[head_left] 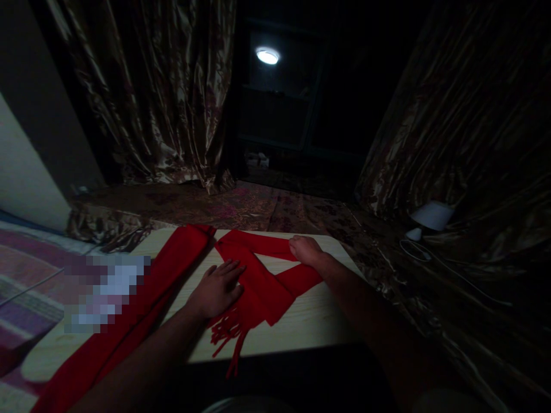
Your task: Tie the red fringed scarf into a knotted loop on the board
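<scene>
A red fringed scarf lies folded at angles on a pale wooden tabletop. My left hand rests flat on its left part, fingers spread, just above the fringe. On the far right side, my right hand is closed on the strip of scarf that runs along the back of the table. A second strip passes under my right forearm. Left of my left hand, a long red cloth stretches diagonally from the table's back edge to the near left and hangs past the edge.
A blurred-out patch covers something at the table's left. Beyond it lies a striped bedspread. Patterned curtains hang on both sides of a dark window. A white lamp with a cord stands at the right.
</scene>
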Demonstrator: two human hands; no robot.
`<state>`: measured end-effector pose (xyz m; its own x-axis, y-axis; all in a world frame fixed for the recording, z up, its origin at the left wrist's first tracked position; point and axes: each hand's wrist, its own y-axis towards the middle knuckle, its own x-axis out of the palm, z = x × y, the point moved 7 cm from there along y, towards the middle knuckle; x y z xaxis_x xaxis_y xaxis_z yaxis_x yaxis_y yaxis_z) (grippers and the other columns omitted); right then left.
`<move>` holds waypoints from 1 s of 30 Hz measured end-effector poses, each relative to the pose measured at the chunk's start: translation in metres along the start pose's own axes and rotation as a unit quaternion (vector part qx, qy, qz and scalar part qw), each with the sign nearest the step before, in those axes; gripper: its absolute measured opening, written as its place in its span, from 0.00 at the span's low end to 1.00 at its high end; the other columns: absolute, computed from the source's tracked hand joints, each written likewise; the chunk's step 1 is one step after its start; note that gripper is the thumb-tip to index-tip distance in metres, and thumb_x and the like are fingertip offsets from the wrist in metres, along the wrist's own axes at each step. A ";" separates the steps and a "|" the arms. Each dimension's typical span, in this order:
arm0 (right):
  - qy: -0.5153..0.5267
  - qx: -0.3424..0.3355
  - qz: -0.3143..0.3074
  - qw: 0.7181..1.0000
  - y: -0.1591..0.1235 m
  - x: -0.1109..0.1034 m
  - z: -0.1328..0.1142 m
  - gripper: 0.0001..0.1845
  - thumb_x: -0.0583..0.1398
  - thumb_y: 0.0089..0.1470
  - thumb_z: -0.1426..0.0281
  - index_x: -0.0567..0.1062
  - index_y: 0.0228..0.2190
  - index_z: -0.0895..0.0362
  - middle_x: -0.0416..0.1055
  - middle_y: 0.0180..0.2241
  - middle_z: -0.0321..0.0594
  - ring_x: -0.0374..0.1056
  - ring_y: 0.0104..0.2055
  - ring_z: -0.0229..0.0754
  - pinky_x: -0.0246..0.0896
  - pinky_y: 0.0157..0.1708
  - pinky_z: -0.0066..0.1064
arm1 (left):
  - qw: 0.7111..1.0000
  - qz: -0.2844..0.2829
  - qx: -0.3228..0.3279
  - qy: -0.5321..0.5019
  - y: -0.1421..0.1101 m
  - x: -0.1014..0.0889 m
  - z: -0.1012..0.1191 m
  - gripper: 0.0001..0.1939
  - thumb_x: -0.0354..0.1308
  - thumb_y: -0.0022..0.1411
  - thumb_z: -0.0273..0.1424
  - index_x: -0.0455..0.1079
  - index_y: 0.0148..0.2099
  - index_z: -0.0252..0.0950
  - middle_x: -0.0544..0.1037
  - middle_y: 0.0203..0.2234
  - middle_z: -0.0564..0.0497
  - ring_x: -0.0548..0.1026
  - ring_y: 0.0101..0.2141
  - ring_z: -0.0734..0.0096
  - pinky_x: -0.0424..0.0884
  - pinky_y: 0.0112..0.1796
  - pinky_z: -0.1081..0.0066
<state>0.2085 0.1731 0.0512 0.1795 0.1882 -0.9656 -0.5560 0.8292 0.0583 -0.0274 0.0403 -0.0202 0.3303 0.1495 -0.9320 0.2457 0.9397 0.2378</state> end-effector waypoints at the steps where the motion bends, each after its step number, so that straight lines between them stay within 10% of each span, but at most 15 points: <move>1: 0.004 0.007 -0.001 1.000 0.000 -0.001 0.000 0.17 0.51 0.65 0.69 0.79 0.43 0.57 0.78 0.46 0.49 0.73 0.46 0.45 0.62 0.44 0.30 | 1.000 0.001 0.001 0.000 0.000 0.000 0.000 0.30 0.49 0.68 0.45 0.61 0.69 0.45 0.62 0.67 0.47 0.59 0.67 0.52 0.57 0.63 0.44; 11: 0.022 0.021 -0.072 0.997 0.004 0.011 -0.002 0.14 0.55 0.61 0.71 0.81 0.40 0.57 0.79 0.44 0.51 0.74 0.46 0.48 0.62 0.41 0.31 | 1.000 -0.002 -0.002 0.000 -0.001 -0.002 0.003 0.31 0.50 0.67 0.44 0.61 0.69 0.44 0.62 0.68 0.47 0.58 0.67 0.53 0.56 0.63 0.45; 18: 0.067 0.089 -0.009 0.994 0.011 -0.002 0.008 0.16 0.52 0.63 0.73 0.78 0.45 0.59 0.79 0.44 0.53 0.74 0.44 0.46 0.60 0.39 0.29 | 1.000 0.002 0.004 -0.003 -0.001 -0.003 0.003 0.30 0.50 0.67 0.44 0.62 0.69 0.44 0.62 0.68 0.47 0.58 0.68 0.53 0.57 0.63 0.46; 30: 0.032 0.026 -0.062 0.997 0.008 0.015 -0.003 0.15 0.54 0.60 0.74 0.79 0.44 0.58 0.77 0.47 0.52 0.73 0.47 0.48 0.61 0.43 0.31 | 1.000 -0.005 -0.009 -0.004 -0.001 -0.003 0.002 0.31 0.51 0.66 0.45 0.61 0.69 0.46 0.61 0.68 0.48 0.57 0.68 0.54 0.55 0.64 0.45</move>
<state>0.2046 0.1809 0.0361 0.1904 0.0504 -0.9804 -0.4893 0.8707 -0.0503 -0.0268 0.0385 -0.0171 0.3348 0.1378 -0.9322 0.2324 0.9466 0.2234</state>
